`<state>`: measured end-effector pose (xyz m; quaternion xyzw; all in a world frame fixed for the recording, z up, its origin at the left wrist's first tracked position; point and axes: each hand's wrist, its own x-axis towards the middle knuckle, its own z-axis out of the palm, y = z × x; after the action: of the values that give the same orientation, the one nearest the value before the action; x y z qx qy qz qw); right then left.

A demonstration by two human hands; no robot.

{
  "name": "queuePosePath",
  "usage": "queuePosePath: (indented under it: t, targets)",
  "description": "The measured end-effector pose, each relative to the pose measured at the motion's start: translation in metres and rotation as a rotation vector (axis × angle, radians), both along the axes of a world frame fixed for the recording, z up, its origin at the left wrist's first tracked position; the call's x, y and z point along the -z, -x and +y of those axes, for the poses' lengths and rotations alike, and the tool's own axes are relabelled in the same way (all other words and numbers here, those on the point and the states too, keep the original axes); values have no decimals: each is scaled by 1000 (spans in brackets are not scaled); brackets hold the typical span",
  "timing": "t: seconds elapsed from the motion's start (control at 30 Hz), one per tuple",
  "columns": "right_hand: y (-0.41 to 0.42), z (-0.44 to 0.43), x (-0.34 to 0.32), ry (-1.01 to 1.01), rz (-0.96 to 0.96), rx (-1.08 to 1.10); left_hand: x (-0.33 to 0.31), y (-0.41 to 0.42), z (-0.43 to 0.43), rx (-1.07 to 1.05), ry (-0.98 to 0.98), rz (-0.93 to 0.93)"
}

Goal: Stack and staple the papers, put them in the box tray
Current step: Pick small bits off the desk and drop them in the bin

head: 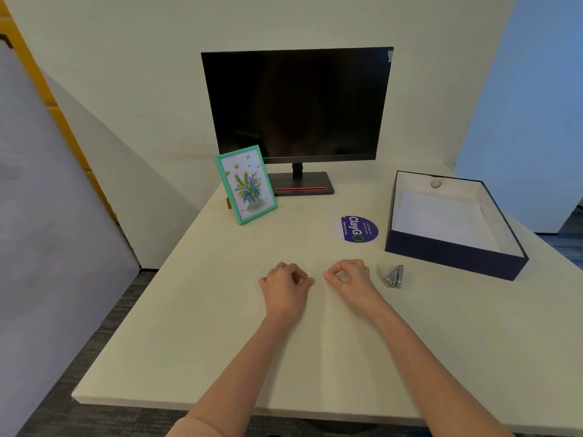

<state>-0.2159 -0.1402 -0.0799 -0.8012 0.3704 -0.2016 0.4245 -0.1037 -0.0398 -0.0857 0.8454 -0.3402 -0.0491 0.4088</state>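
Observation:
White papers (441, 220) lie flat inside the dark blue box tray (454, 258) at the right of the desk. A small silver stapler (392, 275) rests on the desk just in front of the tray's near left corner. My left hand (285, 287) and my right hand (348, 277) rest side by side on the desk in the middle, fingers curled in, holding nothing. The right hand is a short way left of the stapler and apart from it.
A dark monitor (296, 105) stands at the back of the cream desk (220, 310). A green picture frame (246, 184) leans beside its base. A round purple sticker (358, 229) lies flat between monitor and tray. The desk's left edge drops to grey carpet.

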Motion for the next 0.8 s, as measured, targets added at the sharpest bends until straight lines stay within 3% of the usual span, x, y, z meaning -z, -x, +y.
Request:
queuePosePath:
  t: [0.27, 0.6, 0.8]
  targets:
    - [-1, 0, 0, -2, 5, -4, -5, -3, -3, 22, -36, -31]
    - [-1, 1, -4, 5, 63, -11, -4, -5, -12, 68, -217, -216]
    - [-3, 4, -15, -11, 74, 0, -4, -13, -13, 144, -303, -205]
